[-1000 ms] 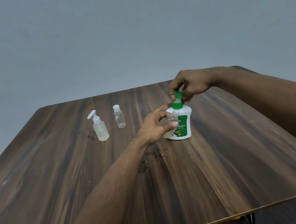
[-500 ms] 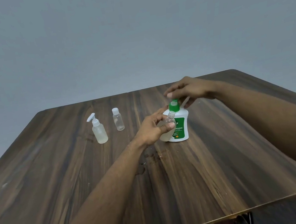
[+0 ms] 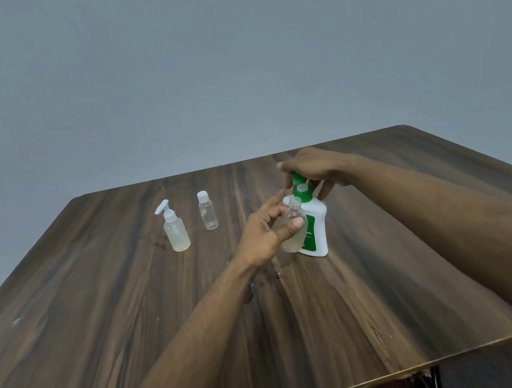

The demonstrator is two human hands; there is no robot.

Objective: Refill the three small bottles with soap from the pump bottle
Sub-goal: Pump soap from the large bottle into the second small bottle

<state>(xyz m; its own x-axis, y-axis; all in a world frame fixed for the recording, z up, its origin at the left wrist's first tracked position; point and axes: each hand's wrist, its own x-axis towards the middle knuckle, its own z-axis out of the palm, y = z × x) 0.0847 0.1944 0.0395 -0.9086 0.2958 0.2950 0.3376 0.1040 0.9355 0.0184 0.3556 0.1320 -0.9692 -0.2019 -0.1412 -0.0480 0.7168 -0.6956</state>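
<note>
A white soap pump bottle (image 3: 317, 228) with a green pump head and green label stands mid-table. My right hand (image 3: 314, 170) lies over the green pump head from above, fingers bent round it. My left hand (image 3: 262, 232) holds a small clear open bottle (image 3: 293, 231), partly filled with pale liquid, tilted with its mouth under the nozzle. Two more small bottles stand to the left: a frosted one with a white spray pump (image 3: 175, 230) and a clear one with a white cap (image 3: 207, 211).
The dark wooden table (image 3: 135, 328) has its near edge at the lower right and its far edge close to a grey wall. Small wet spots (image 3: 261, 282) lie on the wood just in front of my left wrist.
My right hand went from gripping the raised pump head to lying flat over it, and now curls round it again. The left hand keeps the small bottle at the nozzle.
</note>
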